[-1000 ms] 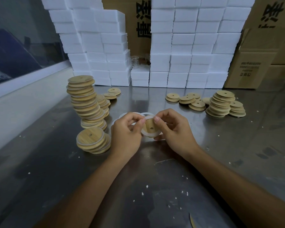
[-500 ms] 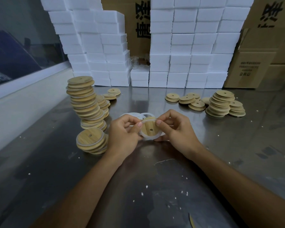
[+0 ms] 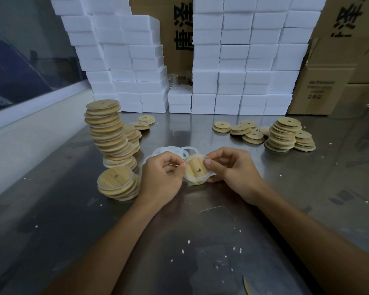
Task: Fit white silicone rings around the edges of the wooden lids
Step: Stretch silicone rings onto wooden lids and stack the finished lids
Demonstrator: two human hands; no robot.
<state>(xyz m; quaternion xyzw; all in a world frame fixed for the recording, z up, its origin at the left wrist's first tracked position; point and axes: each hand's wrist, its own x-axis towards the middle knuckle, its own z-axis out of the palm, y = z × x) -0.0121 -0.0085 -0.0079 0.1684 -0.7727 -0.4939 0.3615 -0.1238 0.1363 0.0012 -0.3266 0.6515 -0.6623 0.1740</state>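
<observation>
A round wooden lid (image 3: 195,168) with a small hole is held upright-tilted between both hands at the table's middle. A white silicone ring (image 3: 197,180) runs around its rim. My left hand (image 3: 161,177) pinches the lid's left edge with thumb and fingers. My right hand (image 3: 232,169) pinches the upper right edge, its other fingers curled under the lid. Loose white rings (image 3: 173,151) lie on the table just behind my hands.
A tall leaning stack of ringed lids (image 3: 108,133) and a short pile (image 3: 117,185) stand left of my hands. Bare wooden lids (image 3: 283,135) sit in piles at the right back. White foam boxes (image 3: 243,60) and cardboard cartons (image 3: 332,81) wall the steel table's far edge.
Both hands and the lid have shifted slightly lower and nearer to me. My fingers have worked round the rim, and the ring lies further down around the lid's edge.
</observation>
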